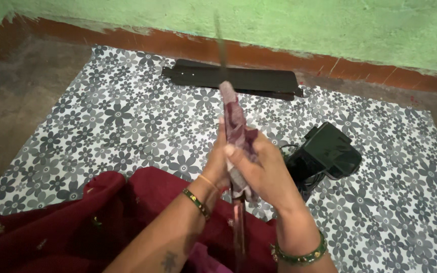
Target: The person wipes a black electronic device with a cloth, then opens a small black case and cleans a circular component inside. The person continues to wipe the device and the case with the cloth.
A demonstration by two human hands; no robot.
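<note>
1. Two hands are in view, both the person's own, meeting in the middle of the picture above the lap.
2. The left hand (217, 164) has its grip closed around one long, thin blade-like piece (238, 222) that stands nearly edge-on to the camera, running from near the lap up toward the wall.
3. The right hand (259, 169) has its grip closed on one maroon cloth (234, 114), pressing it against the same piece; the fingers are wrapped over the cloth.
4. The cloth is bunched along the upper part of the piece, and the piece's tip above it is blurred.
5. The left wrist wears two bangles, one thin gold and one dark green with gold; the right wrist wears one green bangle (299, 255).
6. One floral sheet (102, 121), grey and white, covers the floor under everything.
7. Flat black blades (244, 80) lie on the sheet near the wall, stacked; how many cannot be told for certain.
8. One black motor-like housing (330, 149) with a cable sits on the sheet just to the right of the hands.
9. One dark red garment (67, 222) covers the lap at the bottom left.
</note>
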